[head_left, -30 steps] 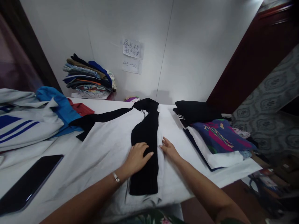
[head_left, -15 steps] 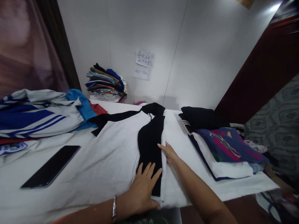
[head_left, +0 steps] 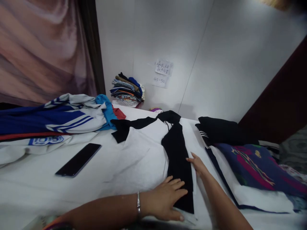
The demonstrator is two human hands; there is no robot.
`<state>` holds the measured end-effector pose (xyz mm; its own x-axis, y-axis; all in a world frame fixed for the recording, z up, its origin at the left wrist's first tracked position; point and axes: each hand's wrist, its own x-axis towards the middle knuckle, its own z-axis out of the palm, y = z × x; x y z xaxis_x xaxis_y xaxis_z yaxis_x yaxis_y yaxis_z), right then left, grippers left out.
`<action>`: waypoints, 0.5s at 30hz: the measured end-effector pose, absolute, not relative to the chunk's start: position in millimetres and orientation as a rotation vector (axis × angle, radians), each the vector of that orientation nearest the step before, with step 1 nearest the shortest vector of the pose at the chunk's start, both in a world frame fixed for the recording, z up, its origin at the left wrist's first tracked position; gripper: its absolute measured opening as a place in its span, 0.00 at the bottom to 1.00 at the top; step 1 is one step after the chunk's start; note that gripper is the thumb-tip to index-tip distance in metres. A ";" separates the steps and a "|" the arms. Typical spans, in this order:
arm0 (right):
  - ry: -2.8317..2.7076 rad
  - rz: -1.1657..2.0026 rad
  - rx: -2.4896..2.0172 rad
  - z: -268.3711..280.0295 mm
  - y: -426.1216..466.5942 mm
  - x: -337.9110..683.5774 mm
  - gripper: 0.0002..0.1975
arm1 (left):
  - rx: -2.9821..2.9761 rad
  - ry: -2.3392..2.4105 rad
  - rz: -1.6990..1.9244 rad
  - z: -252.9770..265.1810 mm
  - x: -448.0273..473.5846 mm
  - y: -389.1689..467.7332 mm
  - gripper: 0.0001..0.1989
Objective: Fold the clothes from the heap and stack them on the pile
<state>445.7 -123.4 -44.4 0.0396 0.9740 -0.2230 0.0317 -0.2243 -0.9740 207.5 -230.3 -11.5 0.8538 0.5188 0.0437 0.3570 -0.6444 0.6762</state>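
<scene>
A white hoodie (head_left: 141, 156) with black sleeves, a black hood (head_left: 169, 116) and a drawstring lies flat in front of me. One black sleeve (head_left: 178, 153) is folded down along its right side; the other stretches out to the left. My left hand (head_left: 166, 196), with a silver bracelet on the wrist, rests flat with fingers spread on the lower part of the folded sleeve. At the hoodie's right edge is my right hand (head_left: 198, 164), its fingers apart and one tip touching the black sleeve; some of its fingers are hidden.
A black phone (head_left: 79, 159) lies left of the hoodie. Beyond it are heaped blue-and-white clothes (head_left: 69, 119). Folded garments (head_left: 254, 166) are stacked on the right. Against the wall stands another pile of folded clothes (head_left: 127, 89), near handwritten paper signs (head_left: 163, 72).
My view has turned left, so everything sits farther right in the picture. My hands stay at nearly the same places on the hoodie, the left one still flat on the sleeve.
</scene>
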 end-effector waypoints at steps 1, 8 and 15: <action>-1.117 1.264 -1.480 -49.2 -124.6 451.1 0.27 | 2.330 0.626 0.335 -10.3 204.6 -227.2 0.37; -1.644 0.492 -1.593 -52.5 -142.4 444.6 0.34 | 2.169 1.433 0.732 -5.4 124.1 -154.9 0.23; -1.993 0.578 -1.488 -64.5 -154.7 393.3 0.29 | 1.603 2.363 0.721 -9.1 6.9 -75.8 0.24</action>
